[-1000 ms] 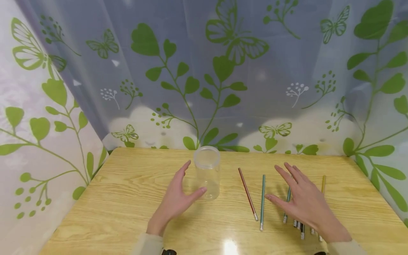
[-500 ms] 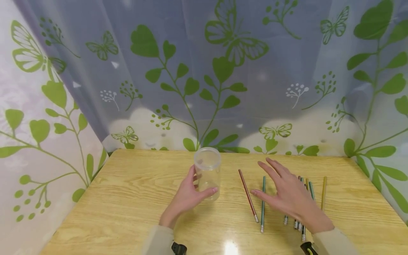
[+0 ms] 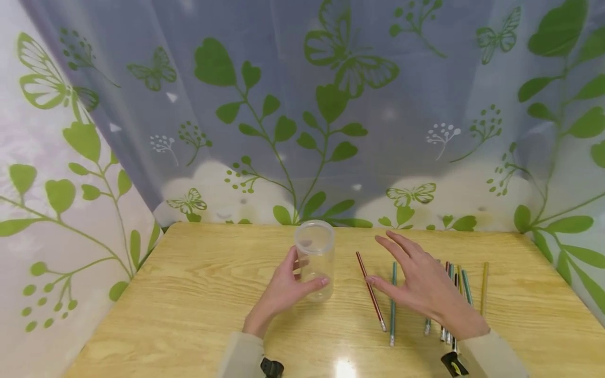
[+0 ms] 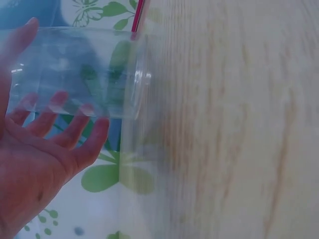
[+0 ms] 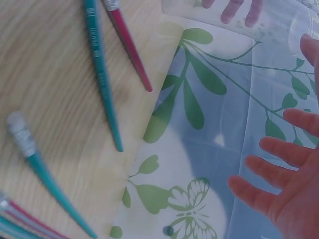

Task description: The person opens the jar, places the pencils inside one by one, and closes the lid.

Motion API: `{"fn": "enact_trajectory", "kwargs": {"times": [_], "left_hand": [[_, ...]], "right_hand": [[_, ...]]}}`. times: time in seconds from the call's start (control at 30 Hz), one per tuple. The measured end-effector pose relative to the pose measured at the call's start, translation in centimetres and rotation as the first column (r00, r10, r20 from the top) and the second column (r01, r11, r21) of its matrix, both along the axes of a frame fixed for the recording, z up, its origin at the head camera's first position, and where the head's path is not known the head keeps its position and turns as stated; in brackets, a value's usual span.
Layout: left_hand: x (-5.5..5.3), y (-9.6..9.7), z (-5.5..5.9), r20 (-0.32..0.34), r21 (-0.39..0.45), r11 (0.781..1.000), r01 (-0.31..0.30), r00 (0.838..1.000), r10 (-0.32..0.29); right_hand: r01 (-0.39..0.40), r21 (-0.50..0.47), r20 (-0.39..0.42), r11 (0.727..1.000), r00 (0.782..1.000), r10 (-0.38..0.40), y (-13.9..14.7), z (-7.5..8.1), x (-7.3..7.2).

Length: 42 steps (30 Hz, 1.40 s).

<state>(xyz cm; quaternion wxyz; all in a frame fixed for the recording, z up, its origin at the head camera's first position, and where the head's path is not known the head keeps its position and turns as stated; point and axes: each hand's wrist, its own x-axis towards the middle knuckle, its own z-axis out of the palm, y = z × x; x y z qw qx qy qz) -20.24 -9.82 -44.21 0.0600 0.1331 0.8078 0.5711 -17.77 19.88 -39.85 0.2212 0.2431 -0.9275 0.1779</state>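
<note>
Across comes the left hand (image 3: 283, 289), no longer hanging apart from the clear jar (image 3: 321, 265) but curled about its left side, thumb across the front, fingers reaching round behind. The jar nudges slightly right too, which suggests to me the left hand has control of it. Right hand (image 3: 420, 286) slides closer to the jar, fingers spread, holding nothing, thumb tip over the red pencil (image 3: 375, 304); touching or just above, I can't call it.

Outward now: the jar is upright over the table (image 3: 189, 289), red pencil nearest on its right, teal pencil (image 3: 393, 320) just beyond, a bunch of pencils (image 3: 448, 336) farther off, yellow pencil (image 3: 484, 289) farthest. Behind the jar hangs printed cloth (image 3: 255, 121).

Tough viewing: the right hand covers part of the bunch, so no count. Whether a lid sits on the jar's rim, I can't tell. Left wrist view loses the jar's mouth; right wrist view crops its top edge.
</note>
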Motion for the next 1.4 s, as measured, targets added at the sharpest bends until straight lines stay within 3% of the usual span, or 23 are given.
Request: {"fn": "enact_trajectory", "kwargs": {"times": [0.27,0.73,1.23,1.4], "left_hand": [[0.2,0.9,0.2,0.011,-0.001,0.999,0.051,0.999,-0.051],[0.7,1.8,0.2,-0.029,-0.005,0.994,0.107,0.994,-0.107],[1.0,1.6,-0.1,-0.035,-0.007,0.995,0.098,0.995,-0.098],[0.7,1.3,-0.1,-0.04,-0.026,0.995,0.101,0.994,-0.102]], "right_hand": [[0.016,-0.011,0.043,1.0,0.999,-0.016,-1.1,1.2,-0.4],[-0.093,-0.071,0.033,0.993,0.995,0.096,-3.5,1.7,-1.3],[-0.233,-0.176,-0.056,0.956,0.972,0.226,-5.5,1.6,-1.9],[-0.236,-0.209,-0.026,0.949,0.971,0.236,-6.3,1.8,-2.1]]}}
